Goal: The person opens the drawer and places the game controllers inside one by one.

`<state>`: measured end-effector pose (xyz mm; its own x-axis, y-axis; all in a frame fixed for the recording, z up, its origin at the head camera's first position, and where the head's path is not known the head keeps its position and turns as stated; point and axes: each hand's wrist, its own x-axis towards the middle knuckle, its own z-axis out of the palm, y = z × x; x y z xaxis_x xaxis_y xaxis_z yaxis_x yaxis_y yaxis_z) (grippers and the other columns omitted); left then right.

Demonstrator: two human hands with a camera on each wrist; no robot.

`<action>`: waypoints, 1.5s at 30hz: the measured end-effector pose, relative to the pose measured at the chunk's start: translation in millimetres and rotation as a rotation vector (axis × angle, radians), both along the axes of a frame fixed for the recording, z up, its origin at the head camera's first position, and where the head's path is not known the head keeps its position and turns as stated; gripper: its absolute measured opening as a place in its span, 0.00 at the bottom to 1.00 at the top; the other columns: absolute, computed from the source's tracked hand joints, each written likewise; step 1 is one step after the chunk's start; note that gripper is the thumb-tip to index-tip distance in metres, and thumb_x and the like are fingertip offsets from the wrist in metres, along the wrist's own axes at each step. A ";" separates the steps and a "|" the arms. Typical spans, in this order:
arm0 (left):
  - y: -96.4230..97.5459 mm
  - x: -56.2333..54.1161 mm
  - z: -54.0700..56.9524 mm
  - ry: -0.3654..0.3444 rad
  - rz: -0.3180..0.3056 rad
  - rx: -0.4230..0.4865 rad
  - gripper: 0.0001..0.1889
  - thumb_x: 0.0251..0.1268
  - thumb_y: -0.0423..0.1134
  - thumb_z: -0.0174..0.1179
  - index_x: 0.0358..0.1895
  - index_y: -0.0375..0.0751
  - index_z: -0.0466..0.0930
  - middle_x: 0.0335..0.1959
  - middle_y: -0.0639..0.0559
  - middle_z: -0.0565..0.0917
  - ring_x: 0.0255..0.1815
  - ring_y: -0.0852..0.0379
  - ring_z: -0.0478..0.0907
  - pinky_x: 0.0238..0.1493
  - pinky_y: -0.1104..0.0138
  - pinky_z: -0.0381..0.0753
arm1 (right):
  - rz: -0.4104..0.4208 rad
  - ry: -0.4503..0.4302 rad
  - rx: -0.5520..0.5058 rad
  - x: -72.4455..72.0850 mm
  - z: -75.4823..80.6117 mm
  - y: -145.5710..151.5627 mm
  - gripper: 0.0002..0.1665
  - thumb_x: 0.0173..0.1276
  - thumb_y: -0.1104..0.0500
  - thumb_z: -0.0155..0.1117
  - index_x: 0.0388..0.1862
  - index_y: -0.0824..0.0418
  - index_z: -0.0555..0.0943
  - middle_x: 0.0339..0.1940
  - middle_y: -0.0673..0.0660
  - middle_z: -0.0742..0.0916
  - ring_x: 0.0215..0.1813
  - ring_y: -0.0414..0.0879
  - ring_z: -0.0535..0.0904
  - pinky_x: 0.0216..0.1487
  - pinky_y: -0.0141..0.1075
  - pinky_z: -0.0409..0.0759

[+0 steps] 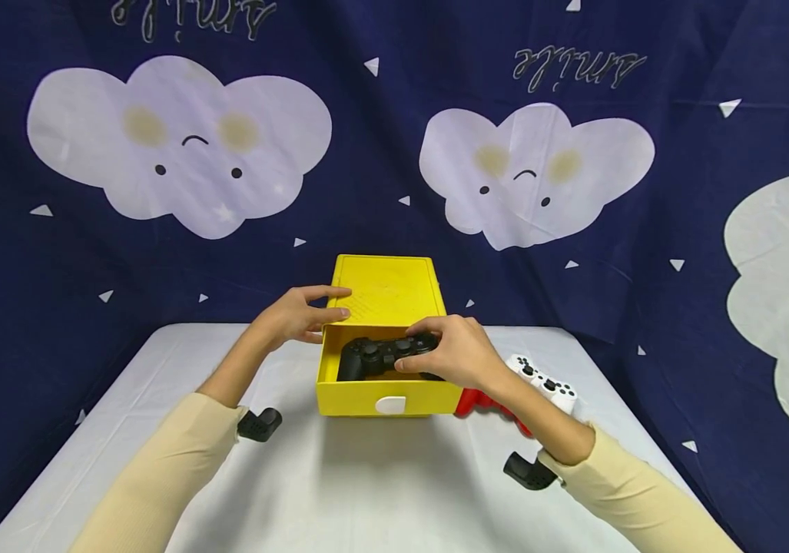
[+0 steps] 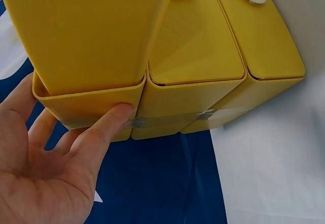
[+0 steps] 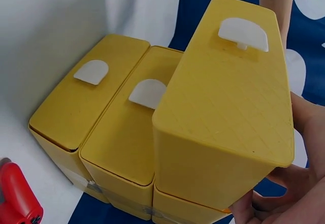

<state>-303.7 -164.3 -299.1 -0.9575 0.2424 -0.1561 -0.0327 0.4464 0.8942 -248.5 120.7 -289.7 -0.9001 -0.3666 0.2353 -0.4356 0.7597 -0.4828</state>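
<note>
A yellow drawer unit (image 1: pixel 389 288) stands on the table with its top drawer (image 1: pixel 353 399) pulled out, a white tab on the drawer's front. In that drawer lies a black game controller (image 1: pixel 373 357). My right hand (image 1: pixel 459 349) pinches the controller's right end between thumb and fingers. My left hand (image 1: pixel 300 311) rests at the unit's upper left edge, fingers extended over the top. In the left wrist view, the left thumb (image 2: pixel 109 120) lies straight along the unit's side. From the right wrist, the drawer wall hides the controller.
Right of the unit, a red game controller (image 1: pixel 480 401) and a white game controller (image 1: pixel 542 382) lie on the white table (image 1: pixel 283 491), partly behind my right forearm. Two lower drawers (image 3: pixel 91 99) are closed. A dark blue cloud-print curtain (image 1: pixel 380 153) hangs behind.
</note>
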 end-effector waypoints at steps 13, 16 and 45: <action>1.5 -1.1 0.8 0.003 0.016 -0.022 0.33 0.69 0.50 0.66 0.76 0.58 0.68 0.80 0.44 0.61 0.73 0.34 0.69 0.64 0.48 0.81 | 0.058 0.000 0.139 -0.1 -1.8 1.7 0.30 0.51 0.40 0.83 0.50 0.52 0.87 0.44 0.49 0.89 0.45 0.47 0.79 0.50 0.43 0.78; 0.9 -0.8 0.8 0.005 0.013 -0.022 0.33 0.70 0.50 0.66 0.76 0.58 0.68 0.81 0.44 0.61 0.73 0.34 0.69 0.64 0.48 0.81 | 0.077 0.014 0.166 1.0 -2.1 1.4 0.30 0.52 0.42 0.83 0.50 0.55 0.87 0.45 0.51 0.90 0.47 0.48 0.79 0.52 0.44 0.78; 3.2 1.8 1.2 0.000 0.026 -0.028 0.32 0.69 0.50 0.66 0.75 0.59 0.69 0.80 0.44 0.61 0.73 0.34 0.69 0.64 0.49 0.81 | 0.002 -0.302 0.052 16.8 16.2 36.0 0.68 0.48 0.37 0.83 0.81 0.55 0.58 0.71 0.65 0.72 0.65 0.59 0.74 0.64 0.57 0.79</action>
